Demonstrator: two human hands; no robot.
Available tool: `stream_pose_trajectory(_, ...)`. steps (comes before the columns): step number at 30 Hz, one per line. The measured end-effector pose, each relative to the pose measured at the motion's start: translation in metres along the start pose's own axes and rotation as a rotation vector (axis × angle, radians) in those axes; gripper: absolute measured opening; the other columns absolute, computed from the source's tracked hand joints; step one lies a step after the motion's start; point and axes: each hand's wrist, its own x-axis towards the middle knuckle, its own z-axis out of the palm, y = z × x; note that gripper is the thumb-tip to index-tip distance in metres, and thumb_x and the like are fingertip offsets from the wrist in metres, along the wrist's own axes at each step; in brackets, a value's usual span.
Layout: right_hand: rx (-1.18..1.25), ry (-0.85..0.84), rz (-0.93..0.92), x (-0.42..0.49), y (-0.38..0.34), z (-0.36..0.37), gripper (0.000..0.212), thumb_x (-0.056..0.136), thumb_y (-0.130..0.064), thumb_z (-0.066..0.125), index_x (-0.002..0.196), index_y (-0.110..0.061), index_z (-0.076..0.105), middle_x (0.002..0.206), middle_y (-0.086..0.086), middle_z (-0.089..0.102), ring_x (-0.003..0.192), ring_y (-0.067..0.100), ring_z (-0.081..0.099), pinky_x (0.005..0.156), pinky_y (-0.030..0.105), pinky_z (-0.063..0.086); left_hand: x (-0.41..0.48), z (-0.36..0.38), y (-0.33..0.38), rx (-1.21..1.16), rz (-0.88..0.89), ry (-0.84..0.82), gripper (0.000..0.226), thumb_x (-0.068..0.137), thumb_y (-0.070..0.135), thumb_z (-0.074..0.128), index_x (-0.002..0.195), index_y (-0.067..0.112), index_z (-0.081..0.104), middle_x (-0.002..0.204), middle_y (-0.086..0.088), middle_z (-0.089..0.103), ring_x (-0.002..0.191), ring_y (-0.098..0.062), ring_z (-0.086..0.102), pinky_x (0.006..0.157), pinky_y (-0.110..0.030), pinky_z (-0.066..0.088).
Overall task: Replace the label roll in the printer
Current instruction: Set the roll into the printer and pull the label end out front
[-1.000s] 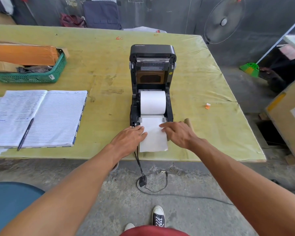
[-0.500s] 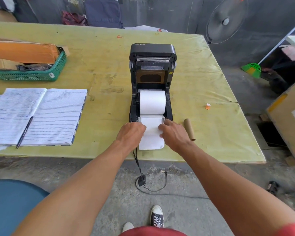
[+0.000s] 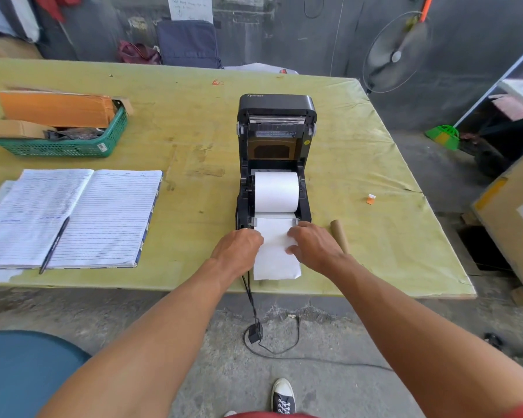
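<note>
step: likely feeding paper (image 3: 277,263) under the front guides | roll (image 3: 277,191) sits in open printer (image 3: 274,152), centre frame | left grip (image 3: 239,251) on paper's left edge, fingers hidden, hold unclear | right grip (image 3: 314,245) flat, fingers apart, pressing paper | next, likely: square paper, shut lid (image 3: 277,105)
</note>
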Motion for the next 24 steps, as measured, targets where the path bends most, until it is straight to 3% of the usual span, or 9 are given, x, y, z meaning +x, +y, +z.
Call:
stream_pose_trajectory(2, 0.033, 0.014, 0.023, -0.001, -0.003, -0.004, 0.037, 0.095, -0.021, 0.064, 0.129, -0.005, 0.063, 0.125, 0.013, 0.063, 0.106, 0.033, 0.063, 0.080, 0.036, 0.048, 0.000, -0.003, -0.001, -0.021, 0.008, -0.031, 0.022, 0.088, -0.008, 0.051, 0.074, 0.006, 0.061, 0.077, -0.007, 0.064, 0.070, -0.027, 0.064, 0.060, -0.041, 0.056)
stream_pose_trajectory(6, 0.046, 0.045, 0.087, -0.007, -0.010, -0.014, 0.032, 0.099, -0.029, 0.057, 0.128, -0.016, 0.065, 0.118, 0.005, 0.070, 0.107, 0.027, 0.064, 0.063, 0.026, 0.036, 0.000, -0.016, -0.002, -0.027, 0.044, 0.000, 0.023, 0.094, 0.002, 0.047, 0.080, 0.006, 0.064, 0.086, -0.006, 0.063, 0.074, -0.028, 0.063, 0.064, -0.041, 0.056)
stream_pose_trajectory(11, 0.097, 0.112, 0.124, -0.014, -0.021, -0.040, 0.021, 0.098, -0.026, 0.058, 0.108, -0.017, 0.073, 0.101, 0.006, 0.076, 0.085, 0.028, 0.068, 0.073, 0.036, 0.056, 0.009, -0.045, -0.015, -0.056, 0.028, 0.137, 0.026, 0.092, 0.001, 0.049, 0.073, 0.010, 0.063, 0.079, -0.001, 0.060, 0.065, -0.021, 0.062, 0.054, -0.035, 0.053)
stream_pose_trajectory(14, 0.095, 0.169, 0.114, -0.006, -0.025, -0.061, 0.020, 0.097, -0.020, 0.056, 0.097, -0.013, 0.074, 0.097, 0.007, 0.076, 0.083, 0.029, 0.067, 0.068, 0.035, 0.054, 0.019, -0.074, -0.021, -0.070, 0.010, 0.223, 0.029, 0.090, -0.002, 0.049, 0.068, 0.011, 0.062, 0.076, 0.000, 0.060, 0.064, -0.019, 0.060, 0.049, -0.024, 0.042)
stream_pose_trajectory(17, 0.081, 0.229, 0.122, 0.011, -0.025, -0.084, 0.021, 0.096, -0.021, 0.055, 0.094, -0.015, 0.074, 0.098, 0.006, 0.076, 0.084, 0.029, 0.068, 0.070, 0.035, 0.055, 0.035, -0.109, -0.025, -0.081, 0.016, 0.329, 0.023, 0.091, 0.001, 0.050, 0.083, 0.007, 0.071, 0.089, -0.005, 0.066, 0.076, -0.026, 0.065, 0.064, -0.038, 0.057)
stream_pose_trajectory(19, 0.076, 0.276, 0.132, 0.026, -0.024, -0.102, 0.022, 0.094, -0.021, 0.053, 0.088, -0.014, 0.073, 0.092, 0.006, 0.075, 0.082, 0.031, 0.067, 0.070, 0.039, 0.058, 0.049, -0.131, -0.029, -0.063, 0.012, 0.381, 0.021, 0.093, 0.006, 0.051, 0.097, 0.004, 0.072, 0.102, -0.010, 0.068, 0.086, -0.031, 0.066, 0.075, -0.044, 0.057)
stream_pose_trajectory(24, 0.016, 0.401, 0.136, 0.069, -0.016, -0.146, 0.027, 0.092, -0.017, 0.048, 0.084, -0.008, 0.073, 0.087, 0.010, 0.075, 0.074, 0.033, 0.069, 0.064, 0.043, 0.061, 0.090, -0.167, -0.033, -0.007, -0.018, 0.498, 0.023, 0.095, 0.010, 0.051, 0.108, 0.004, 0.070, 0.108, -0.011, 0.067, 0.093, -0.032, 0.065, 0.075, -0.040, 0.054)
